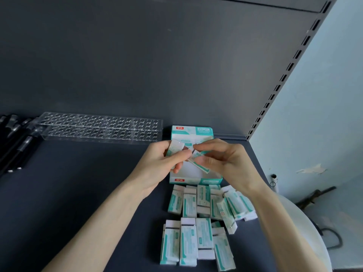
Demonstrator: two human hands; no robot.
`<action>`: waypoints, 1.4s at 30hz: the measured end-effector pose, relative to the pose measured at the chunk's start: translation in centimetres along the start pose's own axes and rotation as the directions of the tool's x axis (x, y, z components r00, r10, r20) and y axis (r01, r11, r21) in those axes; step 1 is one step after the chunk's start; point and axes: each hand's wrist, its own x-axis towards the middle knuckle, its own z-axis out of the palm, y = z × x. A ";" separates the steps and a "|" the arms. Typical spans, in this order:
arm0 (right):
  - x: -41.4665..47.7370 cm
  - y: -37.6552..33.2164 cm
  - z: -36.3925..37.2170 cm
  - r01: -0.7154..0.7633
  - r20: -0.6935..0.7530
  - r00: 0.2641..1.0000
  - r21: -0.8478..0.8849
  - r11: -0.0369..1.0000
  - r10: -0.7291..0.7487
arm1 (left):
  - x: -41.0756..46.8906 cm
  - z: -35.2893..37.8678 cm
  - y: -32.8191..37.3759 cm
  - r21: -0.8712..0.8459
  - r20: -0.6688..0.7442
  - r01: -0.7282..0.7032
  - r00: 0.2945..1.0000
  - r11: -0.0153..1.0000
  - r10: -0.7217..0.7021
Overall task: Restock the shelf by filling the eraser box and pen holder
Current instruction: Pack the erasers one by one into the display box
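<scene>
Loose erasers (pixel 189 205) lie in two rough rows on the shelf (pixel 78 193), just below both hands and between the forearms. Left hand (pixel 163 163) pinches one wrapped eraser (pixel 174 146). Right hand (pixel 222 161) pinches a second eraser (pixel 200 166), tilted. Hands are close together, fingertips nearly meeting, over the open eraser box (pixel 191 132). Box sits right behind the loose pile; can't tell what's inside. Clear pen holder (pixel 98 128) is well left of the hands, at the back wall. Black pens (pixel 15 142) lie further left.
</scene>
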 end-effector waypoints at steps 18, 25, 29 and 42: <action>3.1 2.4 -0.8 -0.054 0.001 0.998 -0.234 0.971 0.055 | 1.4 -0.7 -3.0 -0.096 -0.223 -0.067 0.974 0.993 0.044; 3.1 2.6 -0.6 0.159 -0.013 0.985 -0.289 0.944 -0.170 | 1.2 -0.9 -2.5 -0.087 -0.236 -0.103 0.968 0.991 0.080; 3.0 2.7 -0.9 0.114 0.038 0.993 -0.211 0.971 -0.109 | 1.2 -0.8 -2.6 -0.031 -0.281 -0.112 0.955 0.993 0.099; 4.7 4.0 0.0 0.132 0.056 0.990 -0.639 0.758 -0.126 | 1.7 -1.1 -3.3 -0.086 -0.317 0.077 0.943 0.993 -0.101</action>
